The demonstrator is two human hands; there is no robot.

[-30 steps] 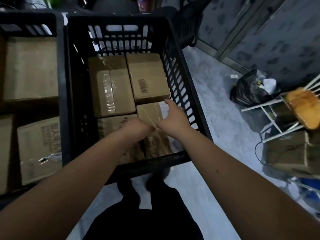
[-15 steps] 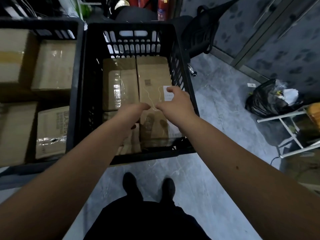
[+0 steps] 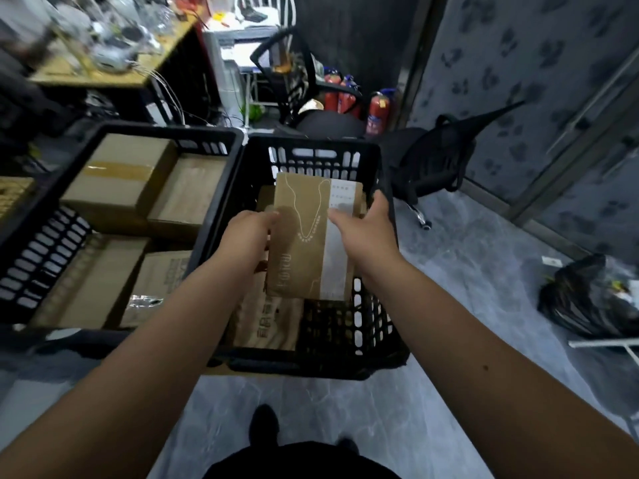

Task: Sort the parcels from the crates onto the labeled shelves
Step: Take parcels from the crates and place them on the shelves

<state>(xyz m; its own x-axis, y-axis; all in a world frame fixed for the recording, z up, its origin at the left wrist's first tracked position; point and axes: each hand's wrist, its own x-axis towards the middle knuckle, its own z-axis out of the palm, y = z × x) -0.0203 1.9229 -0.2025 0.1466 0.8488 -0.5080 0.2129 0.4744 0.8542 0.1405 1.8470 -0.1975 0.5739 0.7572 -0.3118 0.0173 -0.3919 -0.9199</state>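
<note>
1. Parcel [image 3: 304, 236] held above the right-hand crate [image 3: 378, 174], long axis running 12 to 6 o'clock.
2. Left hand [image 3: 247, 236] gripping its 9 o'clock edge, right hand [image 3: 366, 229] its 3 o'clock edge, fingers curled round.
3. Equally near; shelves out of view.

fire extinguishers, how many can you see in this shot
3, all standing on the floor at the back by the dark wall: one on the right, apart, and two close together behind the office chair. More may be hidden behind it.

Fire extinguishers [image 3: 377, 110], black bag [image 3: 587, 299]
</note>
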